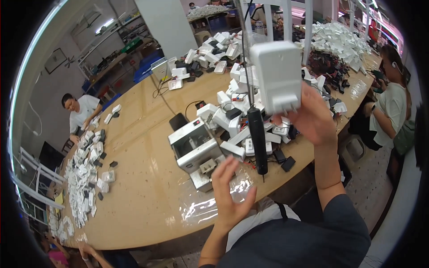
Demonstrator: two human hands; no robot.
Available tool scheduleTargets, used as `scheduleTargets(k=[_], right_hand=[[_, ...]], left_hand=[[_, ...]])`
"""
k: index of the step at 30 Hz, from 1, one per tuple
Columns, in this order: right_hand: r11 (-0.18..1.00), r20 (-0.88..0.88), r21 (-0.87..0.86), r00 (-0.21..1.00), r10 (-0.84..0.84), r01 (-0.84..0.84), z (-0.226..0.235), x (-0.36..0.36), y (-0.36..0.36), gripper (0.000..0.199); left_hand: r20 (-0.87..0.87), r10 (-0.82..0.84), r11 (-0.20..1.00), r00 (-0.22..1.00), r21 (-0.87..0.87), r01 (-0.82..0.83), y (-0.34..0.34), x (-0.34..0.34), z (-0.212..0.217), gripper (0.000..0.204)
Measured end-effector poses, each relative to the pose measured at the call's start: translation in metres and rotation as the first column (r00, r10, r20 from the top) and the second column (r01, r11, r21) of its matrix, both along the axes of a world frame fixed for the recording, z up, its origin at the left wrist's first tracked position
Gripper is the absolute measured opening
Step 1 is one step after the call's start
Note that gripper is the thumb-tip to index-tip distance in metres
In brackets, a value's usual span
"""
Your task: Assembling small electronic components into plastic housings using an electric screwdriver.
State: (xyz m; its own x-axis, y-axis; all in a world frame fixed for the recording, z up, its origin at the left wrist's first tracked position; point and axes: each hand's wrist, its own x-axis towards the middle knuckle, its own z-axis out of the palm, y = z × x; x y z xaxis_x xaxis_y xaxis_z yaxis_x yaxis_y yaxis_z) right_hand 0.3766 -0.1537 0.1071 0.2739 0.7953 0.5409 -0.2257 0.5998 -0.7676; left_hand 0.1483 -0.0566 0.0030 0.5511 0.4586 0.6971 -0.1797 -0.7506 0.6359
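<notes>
My right hand [316, 117] is raised and closed around the lower end of a white plug-in device [277, 73], a rounded box with metal prongs at its bottom. The fingers behind the device are partly hidden. Lower down, my left hand [231, 198] holds nothing, with its thumb and fingers apart. It is over the table edge, just beside a small silver desktop machine [193, 149] with a dark window on top. Between the hands, a black electric screwdriver [257, 140] hangs upright from a coiled cord, its bit pointing down.
White casings [232, 118] and black blocks lie heaped behind the screwdriver. Another white pile [337, 40] rises at the far right, and more parts [85, 174] cover the left side of the table [143, 192]. Co-workers sit at left [82, 109] and right [388, 105].
</notes>
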Motion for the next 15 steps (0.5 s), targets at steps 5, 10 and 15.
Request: scheduleTargets(k=[5,10,15], right_hand=[[0.93,-0.188,-0.242,0.954,0.235,-0.277,-0.029,-0.077,-0.003,0.052],[0.928,0.127,-0.294,0.954,0.273,-0.227,-0.083,-0.092,0.005,0.039],[0.95,0.725,-0.31,0.64,0.253,-0.024,-0.122,-0.126,-0.008,0.015]], left_hand=[[-0.22,-0.095,0.99,0.971,-0.12,0.07,0.005,-0.012,0.0,0.074],[-0.204,-0.083,0.97,0.975,-0.241,0.032,0.02,-0.067,-0.035,0.027],[-0.517,0.058,0.992,0.854,-0.066,-0.107,0.057,-0.13,-0.043,0.016]])
